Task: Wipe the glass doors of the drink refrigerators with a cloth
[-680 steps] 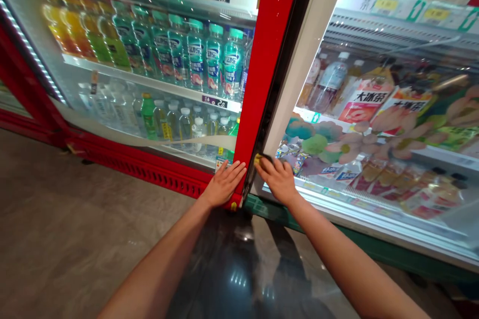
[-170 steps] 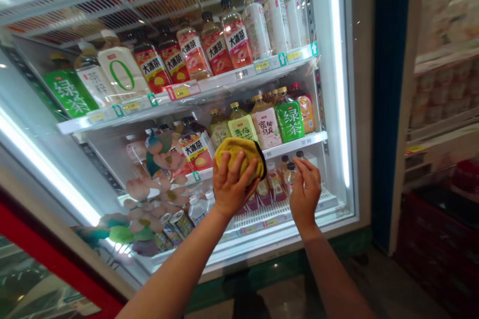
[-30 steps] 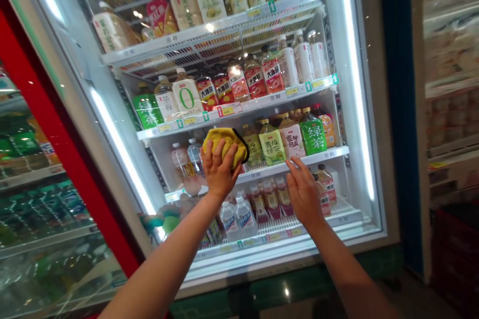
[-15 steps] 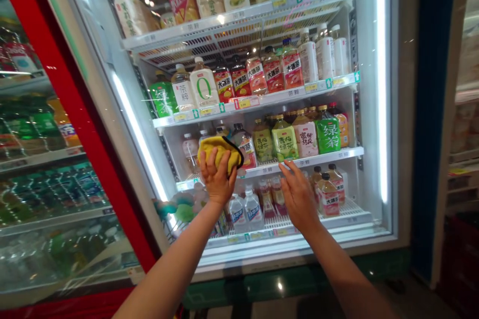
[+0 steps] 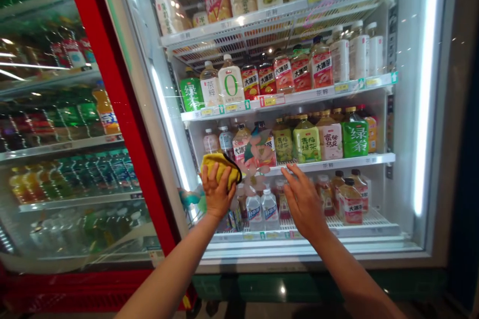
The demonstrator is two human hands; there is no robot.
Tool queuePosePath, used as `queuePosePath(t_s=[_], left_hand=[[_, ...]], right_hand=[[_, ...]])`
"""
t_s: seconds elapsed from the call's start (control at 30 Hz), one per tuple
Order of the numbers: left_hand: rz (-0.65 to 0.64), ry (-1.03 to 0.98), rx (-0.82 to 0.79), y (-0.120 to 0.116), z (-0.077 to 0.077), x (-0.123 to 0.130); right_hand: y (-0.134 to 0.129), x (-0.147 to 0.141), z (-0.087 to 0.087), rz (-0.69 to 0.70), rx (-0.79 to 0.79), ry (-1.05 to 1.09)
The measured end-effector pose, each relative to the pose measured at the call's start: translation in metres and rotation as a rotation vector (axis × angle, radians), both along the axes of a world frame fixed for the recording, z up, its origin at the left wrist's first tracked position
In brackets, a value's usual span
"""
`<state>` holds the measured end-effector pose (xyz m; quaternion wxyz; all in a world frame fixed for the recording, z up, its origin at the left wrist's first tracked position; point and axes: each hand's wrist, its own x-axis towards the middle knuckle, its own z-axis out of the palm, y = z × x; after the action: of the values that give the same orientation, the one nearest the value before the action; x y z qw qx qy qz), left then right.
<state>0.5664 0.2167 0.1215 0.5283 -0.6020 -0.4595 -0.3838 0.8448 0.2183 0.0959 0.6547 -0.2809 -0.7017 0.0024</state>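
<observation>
A yellow cloth point(image 5: 221, 171) with a black edge lies under the fingers of my left hand point(image 5: 218, 194), held flat toward the glass door point(image 5: 258, 127) of a drinks fridge. My right hand point(image 5: 304, 199) is raised at the right, holding nothing, its fingers apart and pointing up. Whether its fingertips touch the glass I cannot tell. Pinkish flower decals point(image 5: 258, 152) show on the glass just right of the cloth. Behind the hands stand bottles, among them a yellow-green tea bottle point(image 5: 307, 139) and two clear bottles with blue labels point(image 5: 262, 212).
Shelves point(image 5: 284, 97) of bottled drinks fill the lit fridge. To the left is a second fridge with a red frame point(image 5: 108, 89) and more bottles. A green base panel point(image 5: 318, 281) runs along the bottom. A bright light strip point(image 5: 428, 84) edges the right side.
My view has turned left, so the fridge sits further right in the picture. Against the shelves, my left hand and the cloth have moved left and lower. My right hand stays open.
</observation>
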Motion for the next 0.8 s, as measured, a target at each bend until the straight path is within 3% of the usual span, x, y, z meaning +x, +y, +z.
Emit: queuePosePath(t_s=[0.07,0.1,0.2,0.3,0.4,0.5,0.6,0.7,0.73,0.8], left_hand=[[-0.035,0.111,-0.077,0.0,-0.013,0.0],[-0.052,0.164,-0.12,0.001,-0.013,0.002],[-0.062,0.202,-0.175,0.004,0.011,0.0],[0.02,-0.005,-0.059,-0.004,0.026,-0.018],[0.094,-0.117,0.051,-0.017,0.003,-0.04],[0.065,0.071,0.003,-0.024,-0.021,-0.054],[0.029,0.246,-0.102,-0.025,-0.007,-0.069],[0.079,0.151,-0.079,-0.031,0.016,-0.092],[0.107,0.086,-0.048,-0.034,0.016,-0.101],[0.136,0.025,-0.016,-0.043,0.0,-0.118]], right_hand=[[-0.005,-0.009,0.001,0.006,0.014,-0.025],[-0.008,-0.014,0.002,0.013,0.026,-0.038],[-0.016,-0.027,0.004,0.042,0.065,-0.075],[-0.018,-0.037,0.002,0.061,0.086,-0.082],[-0.017,-0.047,-0.001,0.069,0.061,-0.058],[-0.016,-0.06,-0.004,0.084,0.03,-0.052],[-0.019,-0.074,-0.01,0.075,0.035,-0.087],[-0.022,-0.086,-0.019,0.05,0.075,-0.143],[-0.023,-0.09,-0.021,0.043,0.089,-0.16],[-0.025,-0.096,-0.026,0.031,0.108,-0.189]])
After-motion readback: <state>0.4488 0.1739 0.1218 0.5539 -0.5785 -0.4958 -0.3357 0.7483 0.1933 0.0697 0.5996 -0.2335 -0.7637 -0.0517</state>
